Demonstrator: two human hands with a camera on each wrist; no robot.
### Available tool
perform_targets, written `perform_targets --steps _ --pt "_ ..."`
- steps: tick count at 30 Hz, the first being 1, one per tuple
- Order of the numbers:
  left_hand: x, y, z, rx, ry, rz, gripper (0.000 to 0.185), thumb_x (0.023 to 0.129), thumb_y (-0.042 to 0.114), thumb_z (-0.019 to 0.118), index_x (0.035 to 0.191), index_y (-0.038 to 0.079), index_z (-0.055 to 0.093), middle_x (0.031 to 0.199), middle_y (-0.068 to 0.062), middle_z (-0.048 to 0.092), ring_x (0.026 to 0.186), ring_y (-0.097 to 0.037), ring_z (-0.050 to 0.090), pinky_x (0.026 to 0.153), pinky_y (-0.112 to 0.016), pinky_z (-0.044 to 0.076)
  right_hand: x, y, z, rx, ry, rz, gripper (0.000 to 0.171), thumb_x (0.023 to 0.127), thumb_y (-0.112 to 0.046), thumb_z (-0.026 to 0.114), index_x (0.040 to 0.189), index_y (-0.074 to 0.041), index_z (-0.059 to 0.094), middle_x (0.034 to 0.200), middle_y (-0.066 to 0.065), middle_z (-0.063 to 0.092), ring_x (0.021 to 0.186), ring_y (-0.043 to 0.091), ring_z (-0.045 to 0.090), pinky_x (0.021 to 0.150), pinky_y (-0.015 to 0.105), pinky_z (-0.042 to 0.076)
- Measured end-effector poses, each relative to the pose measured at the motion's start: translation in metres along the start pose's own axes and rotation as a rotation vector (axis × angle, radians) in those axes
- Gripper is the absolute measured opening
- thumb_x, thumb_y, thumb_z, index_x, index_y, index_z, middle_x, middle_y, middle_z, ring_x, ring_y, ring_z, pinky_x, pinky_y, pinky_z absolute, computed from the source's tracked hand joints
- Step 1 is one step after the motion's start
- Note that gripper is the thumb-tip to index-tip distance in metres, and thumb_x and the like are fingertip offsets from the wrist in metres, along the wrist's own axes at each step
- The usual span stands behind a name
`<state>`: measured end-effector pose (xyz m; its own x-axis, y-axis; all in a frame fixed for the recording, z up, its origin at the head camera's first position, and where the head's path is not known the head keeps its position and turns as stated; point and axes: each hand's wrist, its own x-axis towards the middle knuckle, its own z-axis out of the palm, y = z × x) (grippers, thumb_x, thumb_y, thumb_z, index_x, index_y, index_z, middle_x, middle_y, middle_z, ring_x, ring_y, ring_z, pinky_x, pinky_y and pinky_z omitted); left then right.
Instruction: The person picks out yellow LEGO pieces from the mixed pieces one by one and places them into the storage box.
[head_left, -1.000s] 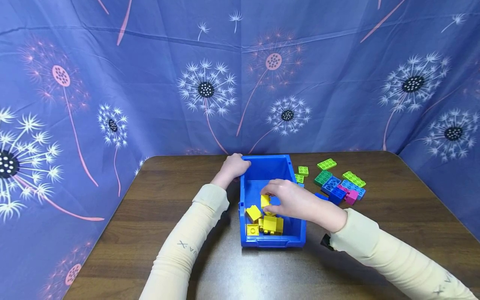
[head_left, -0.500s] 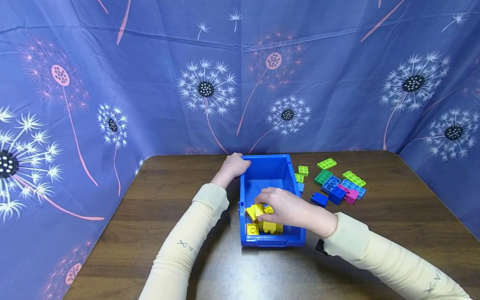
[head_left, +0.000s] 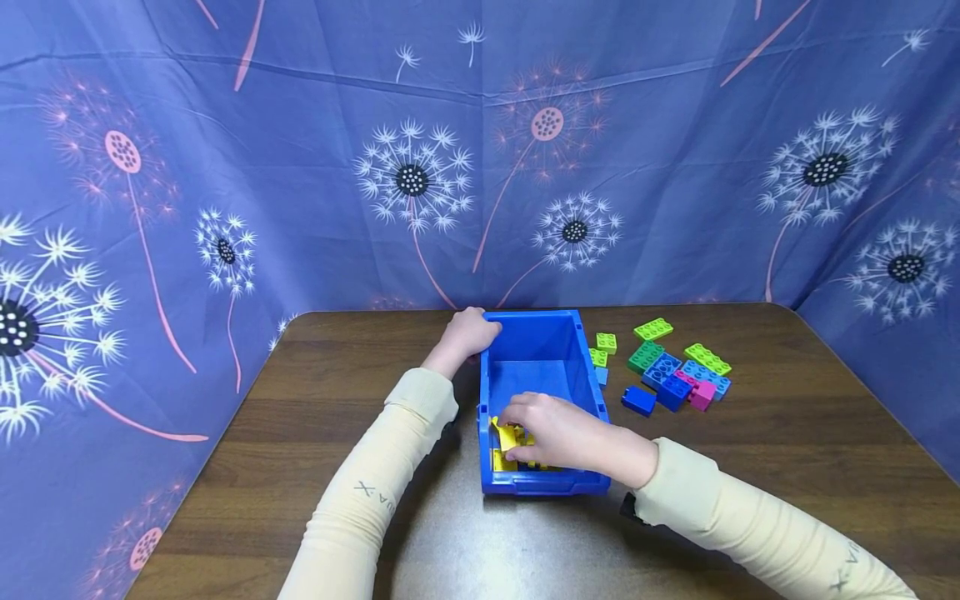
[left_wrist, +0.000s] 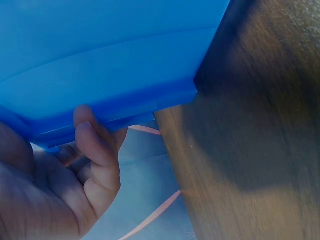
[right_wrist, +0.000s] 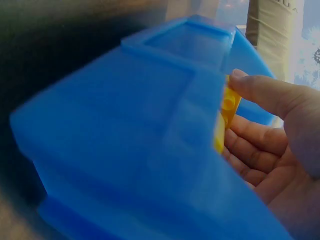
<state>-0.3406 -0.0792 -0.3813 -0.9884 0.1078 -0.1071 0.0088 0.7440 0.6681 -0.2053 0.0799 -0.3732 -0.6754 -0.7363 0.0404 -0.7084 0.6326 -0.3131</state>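
A blue plastic bin (head_left: 532, 321) stands on the wooden table, its low front lip toward me. My left hand (head_left: 469, 332) grips the bin's far left corner; the left wrist view shows the fingers (left_wrist: 97, 145) curled at its rim. Inside the front of the bin, my right hand (head_left: 558, 429) pinches a yellow toy brick (head_left: 507, 438) between thumb and fingers. Other yellow bricks (head_left: 504, 461) lie beneath, partly covered by that hand. In the right wrist view the bin's wall hides part of the yellow brick (right_wrist: 230, 102).
Right of the bin lie loose bricks: a dark blue brick (head_left: 639, 400), a pink brick (head_left: 702, 395), a dark green brick (head_left: 646, 356), lime bricks (head_left: 707, 358) and light blue ones (head_left: 716, 382). A patterned blue cloth (head_left: 645, 167) hangs behind the table (head_left: 337, 375).
My right hand has moved toward the front left of the bin with the yellow brick, lowering over the other yellow bricks. The dark blue brick has come into full view. The left hand stays put.
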Motion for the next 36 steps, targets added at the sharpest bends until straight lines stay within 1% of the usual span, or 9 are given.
perform_targets --steps 3,8,12,15,17,21,23,31,36 --pt "0.001 0.0 0.0 0.001 -0.001 -0.008 0.03 0.094 0.03 0.05 0.102 0.003 0.056 0.081 -0.015 0.059 0.072 -0.035 0.068 0.061 -0.041 0.058 0.0 -0.001 0.004 0.012 0.0 -0.005 0.037 0.079 -0.03 0.076 0.109 -0.01 0.068 0.102 0.001 0.067 0.086 0.01 0.061 0.078 0.026 0.055" --pt "0.002 0.0 0.0 0.0 -0.006 -0.016 0.027 0.094 0.031 0.05 0.094 0.004 0.055 0.074 -0.013 0.055 0.073 -0.036 0.068 0.061 -0.042 0.058 0.001 -0.002 0.013 0.006 0.002 -0.03 0.035 0.08 -0.03 0.075 0.108 -0.01 0.068 0.102 0.001 0.067 0.086 0.009 0.061 0.077 0.023 0.054" --pt "0.003 0.0 -0.001 -0.002 -0.007 -0.017 0.026 0.094 0.031 0.05 0.09 0.005 0.054 0.071 -0.012 0.053 0.072 -0.036 0.068 0.061 -0.042 0.058 0.002 -0.002 0.018 -0.011 0.002 -0.025 0.035 0.08 -0.031 0.075 0.108 -0.011 0.069 0.101 0.001 0.067 0.085 0.008 0.061 0.076 0.021 0.054" --pt "0.003 -0.001 -0.001 0.0 -0.009 -0.015 0.027 0.094 0.031 0.05 0.089 0.005 0.054 0.071 -0.012 0.053 0.071 -0.035 0.068 0.061 -0.042 0.058 0.003 -0.001 0.02 -0.017 0.001 -0.014 0.036 0.08 -0.032 0.075 0.108 -0.011 0.069 0.101 0.001 0.067 0.086 0.009 0.062 0.077 0.022 0.054" --pt "0.003 -0.001 0.0 -0.001 -0.01 -0.012 0.027 0.094 0.031 0.05 0.092 0.004 0.055 0.072 -0.012 0.053 0.071 -0.035 0.067 0.061 -0.042 0.058 0.003 -0.001 0.021 -0.016 -0.001 -0.009 0.036 0.08 -0.032 0.075 0.108 -0.011 0.069 0.101 0.002 0.068 0.087 0.01 0.063 0.078 0.024 0.055" --pt "0.002 -0.001 0.0 0.003 -0.008 -0.002 0.029 0.094 0.031 0.05 0.1 0.003 0.055 0.075 -0.013 0.055 0.071 -0.034 0.067 0.061 -0.041 0.058 0.003 -0.002 0.022 -0.007 0.002 -0.006 0.037 0.079 -0.031 0.075 0.108 -0.01 0.069 0.101 0.003 0.068 0.088 0.012 0.064 0.079 0.026 0.055" --pt "0.002 -0.001 0.0 0.008 -0.008 0.002 0.03 0.094 0.031 0.049 0.102 0.003 0.054 0.075 -0.013 0.055 0.07 -0.034 0.067 0.06 -0.04 0.058 0.003 -0.002 0.021 -0.004 0.003 -0.003 0.036 0.079 -0.03 0.076 0.108 -0.009 0.069 0.101 0.003 0.068 0.087 0.011 0.064 0.079 0.026 0.055" --pt "0.002 0.0 0.0 0.015 0.001 0.001 0.027 0.094 0.032 0.05 0.091 0.005 0.055 0.072 -0.011 0.054 0.063 -0.029 0.066 0.054 -0.036 0.057 0.002 -0.003 0.02 -0.001 -0.005 0.0 0.037 0.079 -0.03 0.076 0.108 -0.009 0.069 0.101 0.004 0.068 0.088 0.013 0.065 0.078 0.026 0.056" --pt "0.002 0.0 0.0 0.012 -0.004 -0.004 0.027 0.093 0.031 0.05 0.093 0.004 0.056 0.073 -0.012 0.055 0.063 -0.029 0.066 0.053 -0.035 0.057 -0.001 -0.002 0.014 0.005 -0.001 0.011 0.037 0.078 -0.029 0.077 0.108 -0.008 0.069 0.099 0.004 0.068 0.089 0.015 0.066 0.078 0.029 0.056"
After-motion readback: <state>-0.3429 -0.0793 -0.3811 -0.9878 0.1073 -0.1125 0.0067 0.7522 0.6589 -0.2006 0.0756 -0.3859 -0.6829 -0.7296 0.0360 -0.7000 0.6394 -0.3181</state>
